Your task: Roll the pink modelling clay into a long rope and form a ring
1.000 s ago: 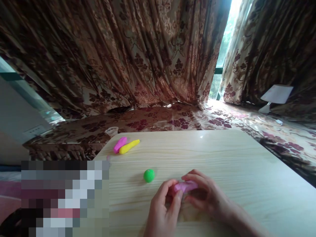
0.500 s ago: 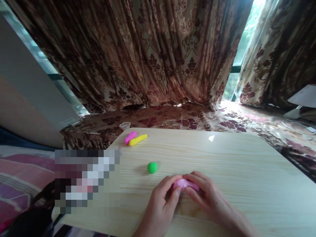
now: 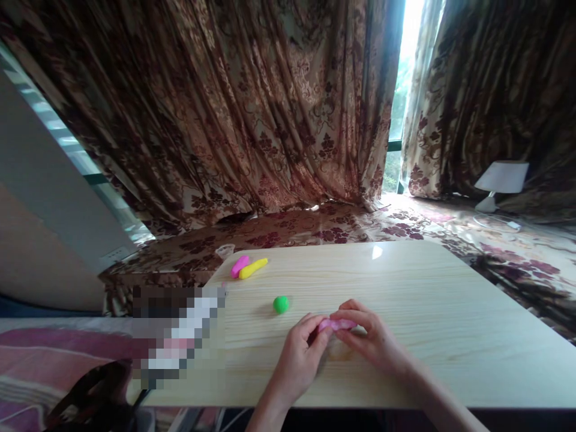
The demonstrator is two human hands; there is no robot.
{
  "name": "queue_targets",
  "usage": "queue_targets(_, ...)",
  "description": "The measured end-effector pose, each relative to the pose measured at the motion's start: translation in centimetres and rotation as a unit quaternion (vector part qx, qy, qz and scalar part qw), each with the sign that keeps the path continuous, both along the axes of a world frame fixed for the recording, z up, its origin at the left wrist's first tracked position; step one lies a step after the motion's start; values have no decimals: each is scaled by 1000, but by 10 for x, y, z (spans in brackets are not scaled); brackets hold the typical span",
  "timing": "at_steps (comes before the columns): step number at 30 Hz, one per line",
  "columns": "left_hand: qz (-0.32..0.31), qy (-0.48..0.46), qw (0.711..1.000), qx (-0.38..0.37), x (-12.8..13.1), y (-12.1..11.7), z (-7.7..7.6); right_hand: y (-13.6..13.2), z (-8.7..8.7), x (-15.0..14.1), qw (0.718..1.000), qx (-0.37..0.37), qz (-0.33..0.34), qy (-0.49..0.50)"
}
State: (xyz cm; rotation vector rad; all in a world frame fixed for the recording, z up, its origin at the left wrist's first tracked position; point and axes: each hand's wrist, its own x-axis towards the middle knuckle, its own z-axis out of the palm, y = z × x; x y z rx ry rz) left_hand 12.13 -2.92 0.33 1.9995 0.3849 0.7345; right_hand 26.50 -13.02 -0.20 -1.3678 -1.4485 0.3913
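Note:
Between my two hands is a soft, light pink piece of modelling clay (image 3: 338,324), stretched sideways just above the table. My left hand (image 3: 302,351) pinches its left end between thumb and fingers. The fingers and thumb of my right hand (image 3: 369,336) close on its middle and right part. A green clay ball (image 3: 281,305) rests on the table to the left, beyond my left hand. Farther off, at the back left corner, a yellow clay roll (image 3: 253,269) lies against a brighter pink clay piece (image 3: 240,266).
The pale wooden table (image 3: 427,288) has a rounded far edge. A blurred-out patch (image 3: 180,336) covers its left side. Behind the back left corner stands a small clear container (image 3: 225,251). A white lamp (image 3: 502,177) is on the flowered ledge, with patterned curtains (image 3: 279,120) behind.
The pink clay now looks thinner between my fingers. My right fingers, spread looser a second ago, closed in on it. The camera view shifted, while the ball and rolls stayed on the table.

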Motion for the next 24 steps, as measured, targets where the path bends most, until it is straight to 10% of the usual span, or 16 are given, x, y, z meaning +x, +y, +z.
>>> queue_targets(24, 5, -27, 999, -28, 1, 1, -5, -4, -5, -3, 999, 14, -48, 23)
